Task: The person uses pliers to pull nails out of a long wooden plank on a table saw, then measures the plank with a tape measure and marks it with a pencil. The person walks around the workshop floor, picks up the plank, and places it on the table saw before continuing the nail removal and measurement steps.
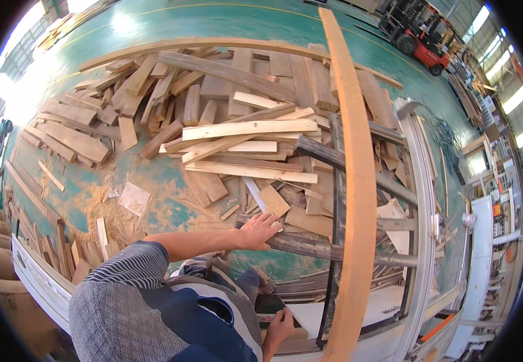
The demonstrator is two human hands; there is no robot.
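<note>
My left hand (259, 231) rests palm down, fingers stretched out, at the end of a dark support bar (306, 245) of a metal frame. Close by my body, at the lower edge, my right hand (280, 326) has its fingers curled together beside a small black surface (270, 306). What it grips, if anything, is hidden. To the right of both hands a long plank (358, 163) lies across the dark bars, running from the far side to the near edge. Neither hand touches it visibly.
Beyond the frame a large heap of offcut boards (249, 128) covers the green floor, with sawdust (95, 202) around it. A pale metal rail (421, 199) runs along the right. A red forklift (427, 51) stands far right. Upright wood strips (62, 247) stand at left.
</note>
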